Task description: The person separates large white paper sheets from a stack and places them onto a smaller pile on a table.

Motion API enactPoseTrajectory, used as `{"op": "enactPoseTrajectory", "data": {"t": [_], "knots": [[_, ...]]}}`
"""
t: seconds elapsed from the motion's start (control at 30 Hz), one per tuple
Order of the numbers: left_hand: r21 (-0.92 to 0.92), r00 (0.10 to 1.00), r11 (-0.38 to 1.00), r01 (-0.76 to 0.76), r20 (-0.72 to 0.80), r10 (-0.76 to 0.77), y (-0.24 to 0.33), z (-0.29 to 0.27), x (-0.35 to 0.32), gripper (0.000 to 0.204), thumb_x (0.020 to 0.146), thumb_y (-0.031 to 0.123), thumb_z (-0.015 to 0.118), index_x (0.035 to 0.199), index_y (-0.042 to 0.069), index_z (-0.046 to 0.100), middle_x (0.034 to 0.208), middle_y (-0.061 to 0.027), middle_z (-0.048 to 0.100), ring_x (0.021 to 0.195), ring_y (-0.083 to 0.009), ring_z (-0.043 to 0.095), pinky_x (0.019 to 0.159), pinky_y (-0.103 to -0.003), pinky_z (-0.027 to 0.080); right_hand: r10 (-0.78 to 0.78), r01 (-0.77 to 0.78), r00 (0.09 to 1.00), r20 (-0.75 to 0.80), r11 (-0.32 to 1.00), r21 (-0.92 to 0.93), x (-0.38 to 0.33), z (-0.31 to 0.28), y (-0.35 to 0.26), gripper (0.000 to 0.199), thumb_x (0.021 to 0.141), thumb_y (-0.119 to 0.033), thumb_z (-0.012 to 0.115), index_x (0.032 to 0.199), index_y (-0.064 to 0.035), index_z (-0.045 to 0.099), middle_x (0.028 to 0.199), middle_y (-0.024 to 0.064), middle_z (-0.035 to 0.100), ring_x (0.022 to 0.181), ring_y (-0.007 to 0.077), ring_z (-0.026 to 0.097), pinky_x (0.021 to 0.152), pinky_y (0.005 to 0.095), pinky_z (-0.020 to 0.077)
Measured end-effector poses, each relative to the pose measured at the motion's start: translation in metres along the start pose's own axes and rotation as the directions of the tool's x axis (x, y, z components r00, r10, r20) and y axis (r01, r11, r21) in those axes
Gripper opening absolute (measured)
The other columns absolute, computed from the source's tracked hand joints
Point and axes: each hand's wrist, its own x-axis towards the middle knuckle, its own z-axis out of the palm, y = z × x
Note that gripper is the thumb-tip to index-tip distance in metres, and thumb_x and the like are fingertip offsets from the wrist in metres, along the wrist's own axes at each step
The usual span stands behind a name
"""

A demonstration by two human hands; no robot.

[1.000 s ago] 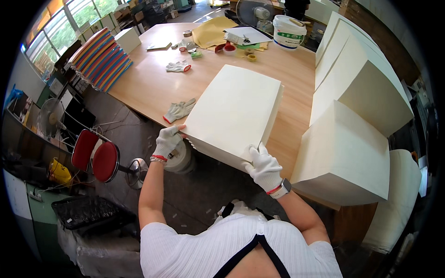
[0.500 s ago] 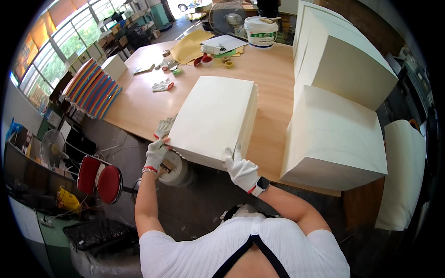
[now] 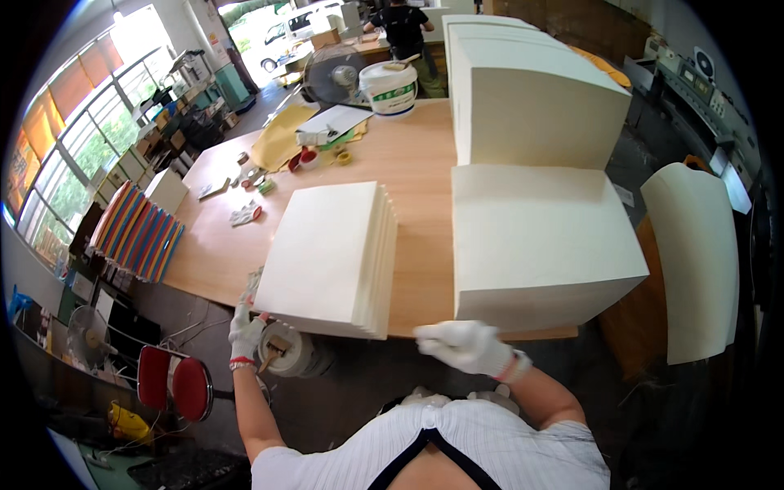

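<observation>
A tall stack of cream-white paper [image 3: 318, 253] lies near the table's front edge, its right side stepped into uneven layers. My left hand [image 3: 245, 333], in a white glove with red trim, is at the stack's near left corner, fingers stretched forward and thumb apart by the corner. Clear of the stack, my right hand [image 3: 467, 346], also gloved, hovers at the front edge, below the gap between this stack and a larger block of paper [image 3: 543, 237] on the right. Motion blurs its curled fingers; whether they hold anything is unclear.
Behind the right block rises another tall paper block [image 3: 543, 114]. A bucket with a brush [image 3: 290, 351] stands below my left hand. Farther back are a loose glove [image 3: 245, 214], tape rolls [image 3: 343, 158], a white tub [image 3: 388, 88] and a fan [image 3: 333, 75]. Beyond them stands a person [image 3: 404, 33].
My right hand has left the stack's front right corner and moved right. My left hand stays by the near left corner. The view has shifted, bringing the far person's upper body into sight.
</observation>
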Motion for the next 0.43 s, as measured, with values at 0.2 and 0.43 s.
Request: {"op": "enactPoseTrajectory", "data": {"t": [0.2,0.43], "knots": [[-0.557,0.997,0.828,-0.062,-0.067,0.03,0.135,0.043,-0.004,0.048,0.086,-0.004,0.068,0.132,0.0,0.057,0.127,-0.0177,0.064,0.116,-0.0258,0.064,0.098,-0.033,0.052,-0.489,-0.449,0.549,-0.678,0.512,-0.733,-0.115,-0.193,0.011,0.011,0.089,-0.002,0.063,0.1,0.0002,0.066,0.1,0.0135,0.07,0.086,0.0327,0.068,0.078,0.0379,0.0541],[-0.379,0.567,0.581,-0.72,0.16,0.808,0.387,0.084,-0.056,0.047,0.081,0.007,0.077,0.125,0.003,0.063,0.123,-0.0159,0.067,0.112,-0.0296,0.066,0.097,-0.038,0.052,0.181,-0.745,0.462,-0.868,0.611,-0.269,-0.196,-0.258,0.042,0.018,0.099,-0.02,0.06,0.108,-0.0044,0.063,0.099,0.0178,0.069,0.082,0.0315,0.066,0.078,0.0417,0.0529]]}}
